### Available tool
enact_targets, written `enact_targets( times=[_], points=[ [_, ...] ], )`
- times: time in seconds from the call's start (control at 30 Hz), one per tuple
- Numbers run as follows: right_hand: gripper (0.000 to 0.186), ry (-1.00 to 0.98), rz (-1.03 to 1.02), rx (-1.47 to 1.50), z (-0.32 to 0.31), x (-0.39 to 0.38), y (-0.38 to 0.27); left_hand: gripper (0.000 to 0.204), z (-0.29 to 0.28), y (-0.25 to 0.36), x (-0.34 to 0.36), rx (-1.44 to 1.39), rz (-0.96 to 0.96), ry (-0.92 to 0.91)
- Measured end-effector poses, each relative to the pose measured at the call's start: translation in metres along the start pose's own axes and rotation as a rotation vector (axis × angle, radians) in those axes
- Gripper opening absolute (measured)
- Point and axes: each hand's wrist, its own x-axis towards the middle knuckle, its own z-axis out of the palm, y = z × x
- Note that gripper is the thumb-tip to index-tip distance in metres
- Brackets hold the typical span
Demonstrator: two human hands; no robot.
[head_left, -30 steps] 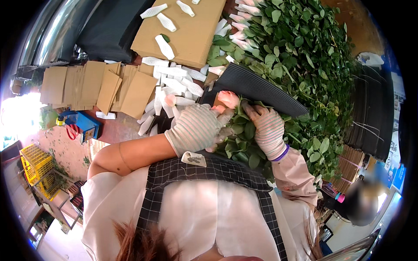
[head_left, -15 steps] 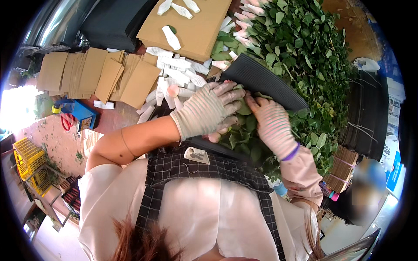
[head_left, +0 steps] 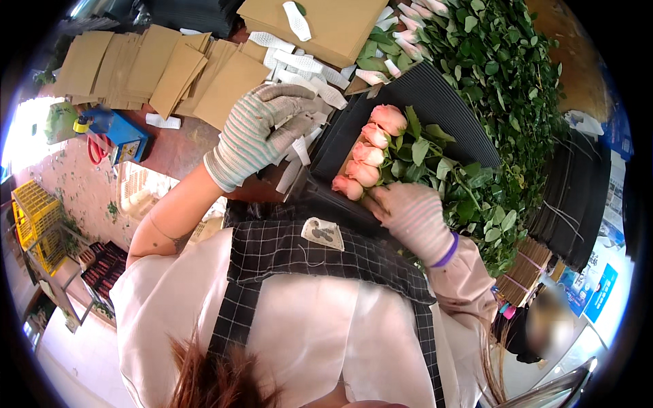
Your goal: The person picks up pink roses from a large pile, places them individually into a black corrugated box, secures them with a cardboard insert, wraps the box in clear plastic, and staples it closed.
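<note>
Several pink roses (head_left: 368,154) lie in a slanting row on a black corrugated sheet (head_left: 435,102), their leafy stems pointing right. My right hand (head_left: 408,214), in a striped glove, is beside the lowest rose. Its fingers are bent and close together at the lower stems; what they grip is hidden. Left of the roses, my gloved left hand (head_left: 255,136) hovers by a pile of white mesh sleeves (head_left: 299,62), its thumb apart from the fingers and nothing visible between them.
Brown cardboard pieces (head_left: 228,88) lie at the left, with a larger cardboard stack (head_left: 326,27) behind. Leafy stems (head_left: 517,88) and sleeved roses (head_left: 411,34) fill the far right. A blue box (head_left: 129,139) with red-handled scissors (head_left: 97,149) stands at the table's left.
My left hand has moved left off the roses to the mesh sleeves, exposing the row of blooms. My right hand has shifted down and slightly left. The whole view has shifted a little.
</note>
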Motion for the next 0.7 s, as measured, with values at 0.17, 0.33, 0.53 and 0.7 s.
enact_targets(
  times=[0.17,0.33,0.53,0.7],
  points=[
    [0.033,-0.044,-0.117,0.082,0.007,0.013,0.012,0.021,0.008,-0.005,-0.010,0.028,0.013,-0.018],
    [0.029,-0.058,-0.146,0.167,0.003,0.018,0.017,0.021,0.009,-0.010,-0.014,-0.003,-0.038,0.007],
    [0.024,-0.086,-0.022,0.015,0.003,0.010,0.009,0.019,0.009,-0.015,-0.019,-0.015,-0.093,-0.047],
    [0.021,0.015,-0.127,0.133,0.016,0.015,0.017,0.019,0.016,-0.011,-0.014,-0.052,-0.119,-0.088]
  ],
)
